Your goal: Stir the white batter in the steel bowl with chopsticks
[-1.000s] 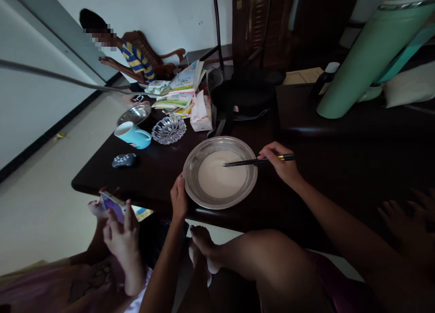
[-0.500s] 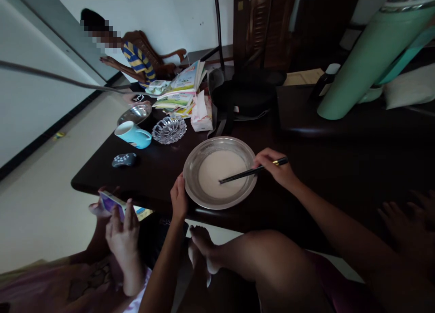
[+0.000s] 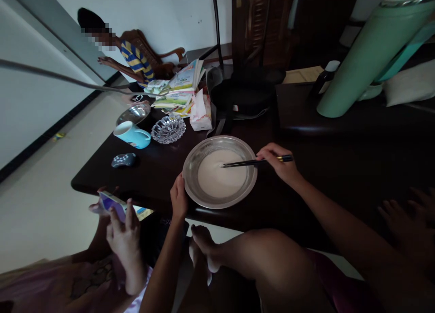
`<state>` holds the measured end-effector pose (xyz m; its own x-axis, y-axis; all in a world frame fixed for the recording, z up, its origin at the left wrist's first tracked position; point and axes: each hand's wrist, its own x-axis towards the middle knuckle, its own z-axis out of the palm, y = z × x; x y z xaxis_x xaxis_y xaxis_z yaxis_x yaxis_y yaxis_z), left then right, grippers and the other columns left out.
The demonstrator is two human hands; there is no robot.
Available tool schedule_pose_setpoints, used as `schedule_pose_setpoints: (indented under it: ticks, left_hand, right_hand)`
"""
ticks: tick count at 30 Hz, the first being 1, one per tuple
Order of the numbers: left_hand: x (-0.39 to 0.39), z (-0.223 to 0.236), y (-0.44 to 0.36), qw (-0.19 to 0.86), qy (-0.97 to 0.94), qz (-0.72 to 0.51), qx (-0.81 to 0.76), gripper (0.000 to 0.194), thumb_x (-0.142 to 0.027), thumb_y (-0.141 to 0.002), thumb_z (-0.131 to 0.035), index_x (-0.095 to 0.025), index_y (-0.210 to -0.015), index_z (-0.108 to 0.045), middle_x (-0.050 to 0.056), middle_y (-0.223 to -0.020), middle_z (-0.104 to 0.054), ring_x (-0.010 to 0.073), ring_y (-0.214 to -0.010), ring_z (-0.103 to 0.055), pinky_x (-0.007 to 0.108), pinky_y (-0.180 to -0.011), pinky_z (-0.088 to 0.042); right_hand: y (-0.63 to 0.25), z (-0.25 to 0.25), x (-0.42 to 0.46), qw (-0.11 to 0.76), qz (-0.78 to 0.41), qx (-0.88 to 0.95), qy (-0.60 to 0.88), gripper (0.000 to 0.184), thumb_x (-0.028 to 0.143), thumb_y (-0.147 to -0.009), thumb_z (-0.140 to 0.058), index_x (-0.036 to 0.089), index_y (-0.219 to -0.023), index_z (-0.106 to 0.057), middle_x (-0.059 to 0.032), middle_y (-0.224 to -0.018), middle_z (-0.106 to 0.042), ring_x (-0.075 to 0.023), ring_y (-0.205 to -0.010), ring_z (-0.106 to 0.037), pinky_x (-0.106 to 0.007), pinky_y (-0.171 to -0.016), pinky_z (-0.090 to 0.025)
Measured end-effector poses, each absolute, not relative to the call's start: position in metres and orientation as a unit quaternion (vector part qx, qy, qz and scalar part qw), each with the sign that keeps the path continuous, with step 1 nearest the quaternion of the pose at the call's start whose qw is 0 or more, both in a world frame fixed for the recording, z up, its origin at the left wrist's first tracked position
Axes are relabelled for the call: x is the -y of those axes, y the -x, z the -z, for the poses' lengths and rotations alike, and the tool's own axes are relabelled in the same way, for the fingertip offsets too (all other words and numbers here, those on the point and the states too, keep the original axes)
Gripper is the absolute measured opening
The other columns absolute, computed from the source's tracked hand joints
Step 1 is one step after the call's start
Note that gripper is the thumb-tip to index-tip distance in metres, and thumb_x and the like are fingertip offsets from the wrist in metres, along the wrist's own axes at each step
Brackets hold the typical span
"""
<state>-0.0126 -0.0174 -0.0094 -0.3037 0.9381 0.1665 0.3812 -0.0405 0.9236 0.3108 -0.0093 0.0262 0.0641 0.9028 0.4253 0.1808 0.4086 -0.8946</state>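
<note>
A wide metal bowl (image 3: 190, 186) stands on the dark table (image 3: 159, 181), partly filled with a pale, milky batter-like liquid (image 3: 217, 179). My left hand (image 3: 178, 197) grips the bowl's left rim, its fingers partly hidden by the bowl. My right hand (image 3: 278, 161), at the bowl's right side, is closed around a pair of black chopsticks (image 3: 243, 163). Their tips dip into the liquid near the middle of the bowl, where the surface shows a small ripple.
Left of the bowl are a light blue mug (image 3: 131, 134), a glass dish (image 3: 168, 129), a grey game controller (image 3: 123, 160) and a tissue box (image 3: 201, 113). A green flask (image 3: 367, 59) stands at right. Beside me a person holds a phone (image 3: 113, 206); another sits farther back.
The chopstick tips have moved up and slightly right within the liquid. My right hand has shifted a little up and right, and the chopsticks lie flatter. My left hand stays on the rim.
</note>
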Motion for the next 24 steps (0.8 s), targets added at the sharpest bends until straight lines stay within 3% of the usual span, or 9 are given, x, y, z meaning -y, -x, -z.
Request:
schedule_pose_setpoints:
  ticks: [3, 7, 12, 18, 22, 24]
  left_hand:
    - [0.0178, 0.0081, 0.0116, 0.283, -0.520, -0.500, -0.632, 0.064, -0.069, -0.088, -0.046, -0.015, -0.113, -0.071, 0.010, -0.112, -0.073, 0.0258, -0.110, -0.063, 0.035, -0.098, -0.046]
    - [0.0180, 0.0077, 0.0113, 0.282, -0.517, -0.503, -0.633, 0.065, -0.069, -0.088, -0.045, -0.014, -0.113, -0.071, 0.010, -0.112, -0.073, 0.0253, -0.109, -0.063, 0.034, -0.097, -0.047]
    - [0.0180, 0.0089, 0.0121, 0.289, -0.519, -0.505, -0.626, 0.064, -0.067, -0.089, -0.046, -0.015, -0.115, -0.071, 0.010, -0.113, -0.073, 0.0257, -0.111, -0.063, 0.035, -0.097, -0.047]
    - [0.0176, 0.0109, 0.0134, 0.291, -0.520, -0.507, -0.622, 0.063, -0.066, -0.091, -0.045, -0.014, -0.115, -0.071, 0.011, -0.113, -0.072, 0.0249, -0.111, -0.063, 0.035, -0.098, -0.046]
    - [0.0172, 0.0101, 0.0130, 0.283, -0.520, -0.501, -0.631, 0.065, -0.068, -0.089, -0.045, -0.015, -0.113, -0.071, 0.010, -0.112, -0.073, 0.0254, -0.109, -0.063, 0.035, -0.097, -0.047]
    - [0.0170, 0.0100, 0.0129, 0.282, -0.521, -0.499, -0.633, 0.065, -0.069, -0.088, -0.045, -0.015, -0.114, -0.071, 0.010, -0.113, -0.073, 0.0255, -0.110, -0.063, 0.035, -0.098, -0.046]
  right_hand:
    - [-0.3111, -0.0268, 0.0107, 0.598, -0.337, 0.576, 0.445, 0.035, 0.051, -0.094, -0.056, 0.023, -0.078, -0.069, 0.0005, -0.062, -0.068, -0.0160, -0.061, -0.065, -0.032, -0.065, -0.051]
    - [-0.3081, -0.0285, 0.0123, 0.529, -0.340, 0.664, 0.405, 0.034, 0.053, -0.091, -0.060, 0.024, -0.078, -0.073, -0.0021, -0.074, -0.074, -0.0184, -0.072, -0.068, -0.034, -0.070, -0.052]
    - [-0.3112, -0.0265, 0.0101, 0.612, -0.310, 0.568, 0.455, 0.038, 0.051, -0.094, -0.055, 0.023, -0.073, -0.068, 0.0000, -0.063, -0.067, -0.0165, -0.062, -0.065, -0.032, -0.064, -0.050]
    - [-0.3063, -0.0261, 0.0092, 0.527, -0.304, 0.686, 0.399, 0.033, 0.051, -0.091, -0.061, 0.025, -0.074, -0.073, -0.0017, -0.072, -0.073, -0.0183, -0.073, -0.063, -0.035, -0.072, -0.049]
    - [-0.3096, -0.0296, 0.0100, 0.594, -0.294, 0.589, 0.462, 0.040, 0.052, -0.094, -0.055, 0.023, -0.069, -0.068, -0.0010, -0.064, -0.067, -0.0169, -0.065, -0.062, -0.033, -0.065, -0.049]
    - [-0.3090, -0.0296, 0.0111, 0.589, -0.319, 0.589, 0.453, 0.042, 0.052, -0.095, -0.053, 0.023, -0.068, -0.067, -0.0008, -0.063, -0.066, -0.0163, -0.062, -0.062, -0.032, -0.064, -0.049]
